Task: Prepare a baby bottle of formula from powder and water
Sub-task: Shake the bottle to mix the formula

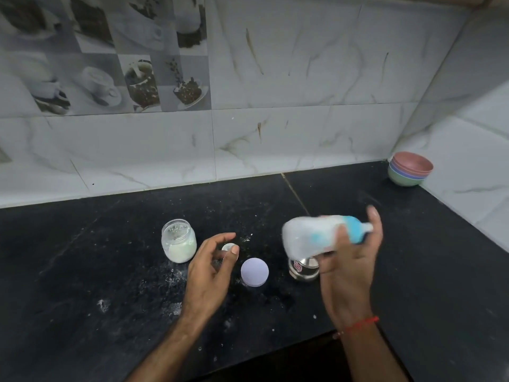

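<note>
Right hand (349, 260) grips baby bottle (316, 235) (blurred) — lying sideways above counter (82, 271).

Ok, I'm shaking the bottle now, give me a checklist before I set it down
1. Right hand grips bottle: ok.
2. Blue collar and teat on the bottle: ok, in place.
3. Formula fully mixed: cannot tell, bottle is blurred.
4. Powder jar closed: not ok, it stands open; purple lid lies on the counter.
5. Left hand free: ok, it holds nothing.
6. Landing spot: not ok directly beneath, a steel container stands there; spilled powder dots the counter.
</note>
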The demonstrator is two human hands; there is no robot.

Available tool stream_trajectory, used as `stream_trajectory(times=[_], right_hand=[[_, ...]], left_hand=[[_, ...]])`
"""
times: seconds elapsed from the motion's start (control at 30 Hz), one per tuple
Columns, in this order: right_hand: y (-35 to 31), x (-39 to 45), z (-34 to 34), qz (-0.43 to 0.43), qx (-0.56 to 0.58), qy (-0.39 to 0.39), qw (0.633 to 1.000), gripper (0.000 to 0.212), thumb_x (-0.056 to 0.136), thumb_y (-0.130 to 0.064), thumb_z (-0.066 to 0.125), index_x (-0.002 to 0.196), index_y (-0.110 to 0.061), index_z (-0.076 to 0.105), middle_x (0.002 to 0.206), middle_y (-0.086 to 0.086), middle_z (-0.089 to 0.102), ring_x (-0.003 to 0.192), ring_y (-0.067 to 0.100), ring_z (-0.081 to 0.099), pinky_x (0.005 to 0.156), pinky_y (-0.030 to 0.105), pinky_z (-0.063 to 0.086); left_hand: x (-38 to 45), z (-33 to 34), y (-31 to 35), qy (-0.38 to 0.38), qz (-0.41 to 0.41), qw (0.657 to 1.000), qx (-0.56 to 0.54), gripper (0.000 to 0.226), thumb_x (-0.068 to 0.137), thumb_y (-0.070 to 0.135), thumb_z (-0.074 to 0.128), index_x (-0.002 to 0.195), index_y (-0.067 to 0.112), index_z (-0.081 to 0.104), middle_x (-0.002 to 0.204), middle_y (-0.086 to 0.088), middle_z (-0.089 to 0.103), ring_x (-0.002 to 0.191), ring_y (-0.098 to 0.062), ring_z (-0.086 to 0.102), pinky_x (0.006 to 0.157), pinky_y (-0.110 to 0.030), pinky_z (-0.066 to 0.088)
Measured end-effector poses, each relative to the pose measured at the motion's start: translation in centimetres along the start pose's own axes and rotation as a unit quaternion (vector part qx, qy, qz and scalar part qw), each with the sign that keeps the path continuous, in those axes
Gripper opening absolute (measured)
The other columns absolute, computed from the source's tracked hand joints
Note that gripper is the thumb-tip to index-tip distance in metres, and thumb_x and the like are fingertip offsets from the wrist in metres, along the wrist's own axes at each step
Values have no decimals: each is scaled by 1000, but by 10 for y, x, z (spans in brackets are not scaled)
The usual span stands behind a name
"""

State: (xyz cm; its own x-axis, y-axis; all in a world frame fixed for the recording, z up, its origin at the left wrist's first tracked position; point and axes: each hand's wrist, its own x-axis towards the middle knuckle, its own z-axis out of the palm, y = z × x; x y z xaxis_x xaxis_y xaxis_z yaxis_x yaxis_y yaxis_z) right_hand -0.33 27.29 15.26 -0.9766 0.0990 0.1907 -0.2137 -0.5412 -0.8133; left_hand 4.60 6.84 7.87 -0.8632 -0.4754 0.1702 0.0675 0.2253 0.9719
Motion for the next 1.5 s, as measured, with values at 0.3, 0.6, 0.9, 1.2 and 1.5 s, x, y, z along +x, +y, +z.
stream_trajectory(times=[0.3, 0.6, 0.9, 1.2, 1.5], right_hand=[[3, -6, 7, -17, -191, -164, 968, 92, 77, -19, 88, 149, -45, 38, 133, 10, 66, 116, 21, 69, 98, 38, 58], [7, 0, -2, -7, -61, -79, 995, 76, 87, -23, 79, 149, -40, 38, 133, 12, 63, 108, 24, 70, 89, 41, 60], [-2, 0, 9, 57, 122, 31, 990, 42, 98, -25, 58, 140, -24, 50, 120, 11, 73, 103, 19, 74, 83, 35, 63], [3, 7, -7, -31, -303, -298, 905, 93, 79, -19, 88, 147, -54, 36, 151, -12, 50, 130, 14, 60, 107, 32, 52], [-14, 20, -1, 48, 191, 42, 980, 60, 93, -41, 69, 143, -17, 48, 123, 8, 73, 113, 19, 72, 90, 35, 61]], left_hand=[[4, 0, -1, -4, 6, 1000, 5, 24, 101, 23, 69, 120, 37, 68, 111, 2, 75, 91, -5, 68, 75, -26, 55], [5, 1, -3, -2, -1, 1000, -4, 24, 101, 24, 68, 119, 39, 69, 113, 3, 75, 95, -9, 70, 77, -22, 56], [7, 3, -3, 1, 5, 1000, -5, 23, 101, 24, 68, 119, 38, 68, 114, 1, 75, 95, -8, 70, 75, -21, 56], [10, 2, -1, -4, 4, 1000, 7, 22, 101, 25, 67, 120, 36, 68, 111, 4, 75, 93, -5, 70, 72, -16, 53], [9, 0, -2, -4, -1, 1000, -1, 22, 101, 25, 67, 121, 35, 68, 113, 4, 75, 95, -6, 70, 76, -14, 54]])
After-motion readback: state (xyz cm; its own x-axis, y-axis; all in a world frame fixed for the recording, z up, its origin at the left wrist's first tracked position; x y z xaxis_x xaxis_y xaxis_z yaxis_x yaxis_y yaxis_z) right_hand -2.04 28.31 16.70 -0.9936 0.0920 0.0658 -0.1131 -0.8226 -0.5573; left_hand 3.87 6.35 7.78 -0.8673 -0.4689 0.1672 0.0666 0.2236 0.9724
